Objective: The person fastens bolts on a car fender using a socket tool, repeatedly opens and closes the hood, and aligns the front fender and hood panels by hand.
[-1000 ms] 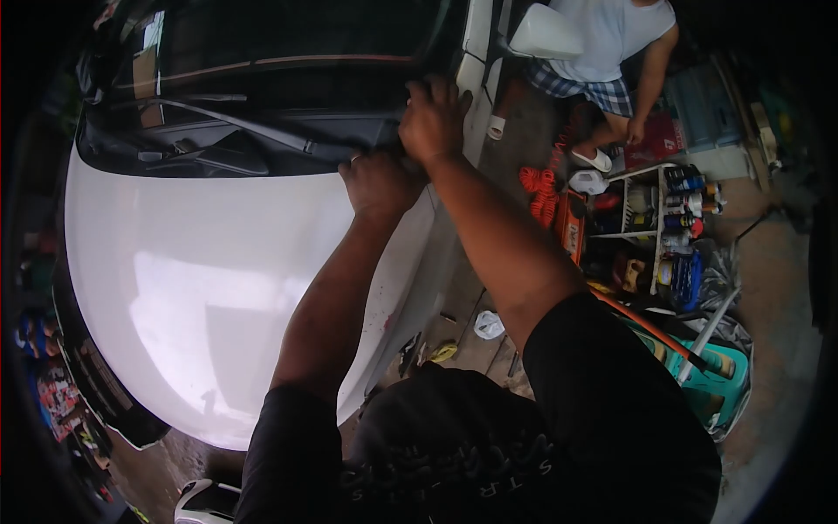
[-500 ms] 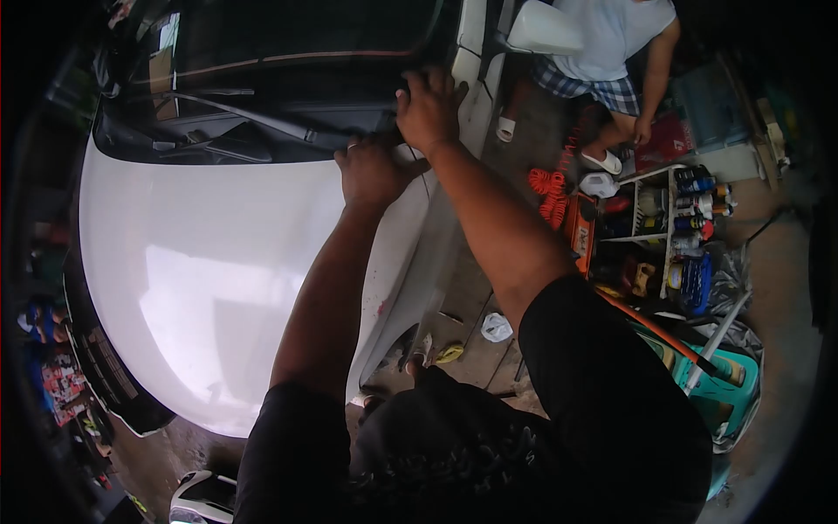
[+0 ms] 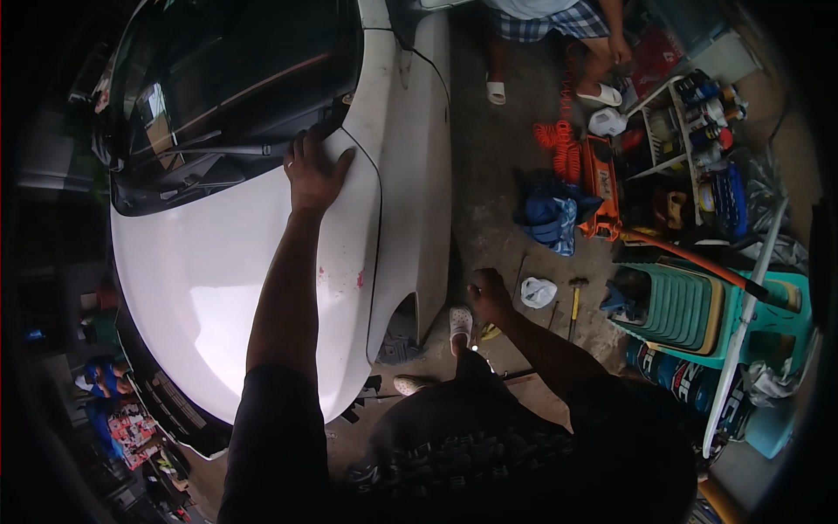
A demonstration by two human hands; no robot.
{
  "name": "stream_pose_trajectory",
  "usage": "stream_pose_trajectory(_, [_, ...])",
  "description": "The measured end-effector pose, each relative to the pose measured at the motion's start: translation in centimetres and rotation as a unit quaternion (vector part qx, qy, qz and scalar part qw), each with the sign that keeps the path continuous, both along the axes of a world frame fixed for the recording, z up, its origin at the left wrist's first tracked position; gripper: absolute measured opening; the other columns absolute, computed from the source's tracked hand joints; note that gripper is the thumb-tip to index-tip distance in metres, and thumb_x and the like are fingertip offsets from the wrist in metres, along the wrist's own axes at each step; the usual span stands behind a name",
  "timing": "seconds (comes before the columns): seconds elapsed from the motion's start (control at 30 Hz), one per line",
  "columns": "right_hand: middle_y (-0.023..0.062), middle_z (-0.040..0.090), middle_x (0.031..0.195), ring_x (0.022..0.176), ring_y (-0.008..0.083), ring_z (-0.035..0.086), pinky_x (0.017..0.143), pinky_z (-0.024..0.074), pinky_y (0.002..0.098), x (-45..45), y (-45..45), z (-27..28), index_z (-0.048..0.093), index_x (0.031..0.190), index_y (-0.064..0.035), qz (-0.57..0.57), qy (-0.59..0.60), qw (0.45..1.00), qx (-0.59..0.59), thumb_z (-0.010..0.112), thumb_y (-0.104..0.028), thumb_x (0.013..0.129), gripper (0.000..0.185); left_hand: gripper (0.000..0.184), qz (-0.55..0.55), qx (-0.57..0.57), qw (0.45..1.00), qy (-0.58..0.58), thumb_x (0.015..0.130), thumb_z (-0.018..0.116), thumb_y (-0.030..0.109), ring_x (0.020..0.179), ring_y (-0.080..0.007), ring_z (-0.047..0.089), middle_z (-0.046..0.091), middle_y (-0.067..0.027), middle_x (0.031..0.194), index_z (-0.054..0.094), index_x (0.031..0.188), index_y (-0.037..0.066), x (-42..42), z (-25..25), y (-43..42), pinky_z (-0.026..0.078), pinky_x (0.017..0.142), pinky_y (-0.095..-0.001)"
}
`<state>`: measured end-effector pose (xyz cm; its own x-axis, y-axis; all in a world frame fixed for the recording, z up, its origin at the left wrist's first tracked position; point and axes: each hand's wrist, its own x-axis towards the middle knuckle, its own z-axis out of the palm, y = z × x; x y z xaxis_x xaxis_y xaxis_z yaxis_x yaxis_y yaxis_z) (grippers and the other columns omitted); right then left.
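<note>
My left hand (image 3: 316,175) rests on the rear corner of a white car's hood (image 3: 227,253), fingers spread and reaching over the edge by the windshield (image 3: 227,79). A ring shows on one finger. Near the fingertips is the black wiper cowl (image 3: 209,179). My right hand (image 3: 491,295) hangs in the air beside the car's front fender (image 3: 423,218), its fingers curled and nothing visible in them. Small red marks (image 3: 360,279) show on the white paint near the hood's side seam.
Right of the car are an orange floor jack (image 3: 601,188), a coiled red hose (image 3: 563,148), a hammer (image 3: 575,306), a white plastic bag (image 3: 539,293), stacked green stools (image 3: 681,310) and a rack of bottles (image 3: 690,157). A person in plaid shorts (image 3: 550,24) is at the top.
My right hand has left the windshield corner and dropped down to the right, off the car. My left hand stays on the hood's rear edge. The view has shifted to the right.
</note>
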<state>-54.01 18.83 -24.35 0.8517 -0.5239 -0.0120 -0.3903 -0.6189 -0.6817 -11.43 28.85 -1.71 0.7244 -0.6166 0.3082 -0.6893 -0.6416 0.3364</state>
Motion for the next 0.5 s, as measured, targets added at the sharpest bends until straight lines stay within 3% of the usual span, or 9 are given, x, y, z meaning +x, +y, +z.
stream_pose_trajectory(0.07, [0.026,0.064,0.12,0.114,0.045,0.063,0.098,0.0519,0.0526,-7.9,2.6,-1.0,0.064,0.121,-0.0009,0.033,0.156,0.985,0.067,0.074,-0.02,0.092,0.037,0.092,-0.004,0.041,0.998,-0.05,0.094,0.077,0.05,0.152,-0.048,0.032,0.041,-0.031,0.16,0.037,0.162,0.003,-4.3,-1.3,2.9,0.026,0.128,-0.0572])
stream_pose_trajectory(0.13, [0.0259,0.066,0.115,0.113,0.0444,0.064,0.097,0.0527,0.0529,-13.2,4.7,-0.3,0.068,0.117,-0.0013,0.038,0.232,0.962,0.139,0.074,-0.021,0.091,0.033,0.09,-0.04,0.098,0.992,-0.074,0.096,0.073,0.048,0.155,-0.0452,0.031,0.043,-0.0283,0.16,0.035,0.163,0.001,-10.1,-2.5,7.4,0.023,0.128,-0.0604])
stream_pose_trajectory(0.23, [0.0254,0.067,0.112,0.112,0.044,0.065,0.094,0.0536,0.0531,-13.8,6.3,4.2,0.069,0.114,-0.0011,0.088,0.198,0.971,0.103,0.072,-0.018,0.091,0.029,0.096,-0.08,0.241,0.966,-0.041,0.097,0.069,0.05,0.163,-0.0452,0.017,0.039,-0.0286,0.164,0.028,0.166,-0.003,-18.1,-3.8,15.4,0.011,0.13,-0.0647])
stream_pose_trajectory(0.3, [0.0257,0.066,0.116,0.113,0.0438,0.065,0.095,0.0542,0.0518,-11.8,8.9,-3.0,0.068,0.119,-0.0001,0.117,0.122,0.984,0.062,0.072,-0.016,0.091,0.032,0.094,-0.119,0.268,0.956,-0.023,0.097,0.068,0.051,0.164,-0.0467,0.013,0.042,-0.0269,0.163,0.031,0.163,-0.004,-20.8,-5.0,20.5,0.006,0.129,-0.0699])
stream_pose_trajectory(0.37, [0.0254,0.065,0.12,0.117,0.0429,0.065,0.1,0.0536,0.0502,-4.3,7.9,8.1,0.066,0.123,0.0012,0.102,0.049,0.981,0.159,0.07,-0.011,0.092,0.034,0.094,-0.125,0.309,0.943,-0.026,0.097,0.067,0.052,0.164,-0.0467,0.013,0.044,-0.0264,0.162,0.032,0.163,-0.004,-22.1,-5.4,23.1,0.005,0.129,-0.0696])
stream_pose_trajectory(0.43, [0.0175,0.063,0.127,0.122,0.0375,0.061,0.107,0.0503,0.0496,2.7,9.3,10.9,0.062,0.124,-0.0025,0.15,-0.176,0.973,0.019,0.073,-0.012,0.09,0.037,0.094,-0.13,0.331,0.934,-0.03,0.097,0.066,0.052,0.164,-0.0465,0.013,0.044,-0.0263,0.162,0.032,0.163,-0.005,-22.5,-5.4,23.8,0.005,0.129,-0.0693])
stream_pose_trajectory(0.5, [0.015,0.064,0.128,0.128,0.0332,0.06,0.116,0.0468,0.0505,9.2,10.0,17.1,0.065,0.126,-0.0041,0.182,-0.225,0.956,0.044,0.075,-0.011,0.087,0.04,0.096,-0.112,0.345,0.932,-0.009,0.096,0.069,0.049,0.163,-0.0491,0.013,0.037,-0.0299,0.165,0.028,0.164,-0.004,-22.6,-5.7,23.5,0.007,0.128,-0.0705])
